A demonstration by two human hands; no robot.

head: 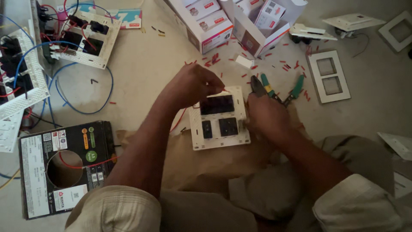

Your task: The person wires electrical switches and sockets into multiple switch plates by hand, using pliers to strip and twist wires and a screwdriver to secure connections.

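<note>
Both rolled-up sleeves sit at the bottom edge of the head view, forearms converging on a white switch plate [220, 118]. It lies flat on brown paper [201, 159] spread over the lap, which gives it a steady bed close to the body.

Left hand [193, 83]: fingers pinched shut at the plate's upper left corner, apparently on a thin red wire [178, 121] trailing down beside the plate.

Right hand [268, 116]: pressed against the plate's right edge, bracing it; blur hides the fingers, so I cannot tell how they are set.

Green-handled pliers [279, 91] lie just beyond the right hand, within reach.

Clearance: red wire offcuts [296, 65] litter the floor above. An empty double frame [328, 76] lies well to the right, a dark wire box [64, 165] to the left. Wired panels [83, 38] crowd the upper left corner.
</note>
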